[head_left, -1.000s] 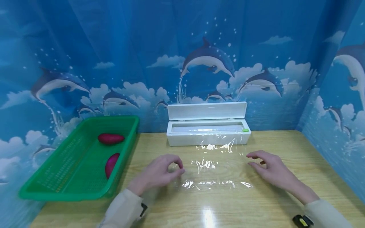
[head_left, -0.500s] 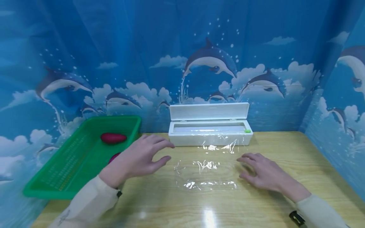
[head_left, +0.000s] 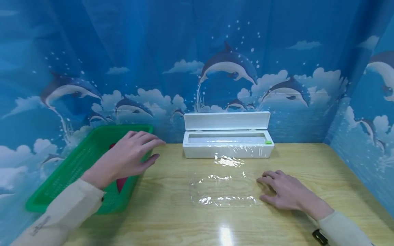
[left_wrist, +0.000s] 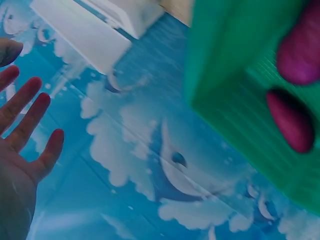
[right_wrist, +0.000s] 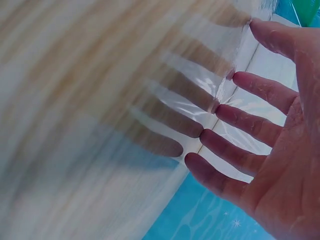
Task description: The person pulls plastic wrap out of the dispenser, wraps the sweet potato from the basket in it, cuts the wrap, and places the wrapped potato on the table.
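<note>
Loosely spread and holding nothing, the left hand (head_left: 125,157) hangs over the right side of the green plastic slotted basket (head_left: 104,135), as I see it from my remote station. The right hand (head_left: 284,192) has its fingers apart too, low beside the right edge of the sheet of clear glossy film (head_left: 220,188); I take it to be placed there to steady that edge, though I cannot tell whether the fingertips press film or the pale wood-grain table (head_left: 172,222). The film lies across the wood in front of the long white lidded box (head_left: 197,151), its glints running up the box front, so I judge that it feeds from there and that the lid is up to let it out. The small bright green tab (head_left: 268,142) at the box's right end may belong to a cutter. From the head camera, the left hand hides much of the basket's contents; the left wrist camera gives me two smooth magenta tapering roots, a larger one (left_wrist: 301,55) and a smaller one (left_wrist: 291,122), both inside the basket and clear of the fingers. Only the right wrist camera shows me the fingertips meeting their own reflections.
</note>
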Available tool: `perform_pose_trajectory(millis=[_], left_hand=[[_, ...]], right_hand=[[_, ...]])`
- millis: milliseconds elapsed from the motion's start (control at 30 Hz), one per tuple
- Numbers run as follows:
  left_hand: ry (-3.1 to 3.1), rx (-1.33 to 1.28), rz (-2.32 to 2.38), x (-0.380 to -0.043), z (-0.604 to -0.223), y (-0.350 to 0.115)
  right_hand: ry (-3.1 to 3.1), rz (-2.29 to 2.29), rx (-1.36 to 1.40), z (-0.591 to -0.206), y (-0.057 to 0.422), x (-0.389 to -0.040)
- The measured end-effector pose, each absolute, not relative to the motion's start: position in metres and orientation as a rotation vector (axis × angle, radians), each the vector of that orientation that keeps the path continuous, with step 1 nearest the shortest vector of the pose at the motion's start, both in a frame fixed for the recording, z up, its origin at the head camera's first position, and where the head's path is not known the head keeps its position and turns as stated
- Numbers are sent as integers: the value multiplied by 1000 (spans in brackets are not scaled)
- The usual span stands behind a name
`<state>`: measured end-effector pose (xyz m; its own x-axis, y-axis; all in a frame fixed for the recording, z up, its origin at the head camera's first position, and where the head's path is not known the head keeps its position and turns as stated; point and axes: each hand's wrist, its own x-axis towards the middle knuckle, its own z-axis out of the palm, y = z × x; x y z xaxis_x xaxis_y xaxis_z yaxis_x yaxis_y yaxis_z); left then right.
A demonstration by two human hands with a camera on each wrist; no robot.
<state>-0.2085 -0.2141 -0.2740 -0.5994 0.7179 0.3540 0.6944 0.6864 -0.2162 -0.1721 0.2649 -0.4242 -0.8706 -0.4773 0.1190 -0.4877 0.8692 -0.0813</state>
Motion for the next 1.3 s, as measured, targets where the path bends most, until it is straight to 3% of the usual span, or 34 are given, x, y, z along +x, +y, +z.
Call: perform_pose_trajectory(millis=[567, 1300], left_hand=[[-2363, -1076, 120, -240, -289, -288], [-2745, -795, 423, -288, -326, -324]], right_hand=[[-2951, 140, 760, -422, 265, -174], [-2954, 153, 773, -424, 264, -173]])
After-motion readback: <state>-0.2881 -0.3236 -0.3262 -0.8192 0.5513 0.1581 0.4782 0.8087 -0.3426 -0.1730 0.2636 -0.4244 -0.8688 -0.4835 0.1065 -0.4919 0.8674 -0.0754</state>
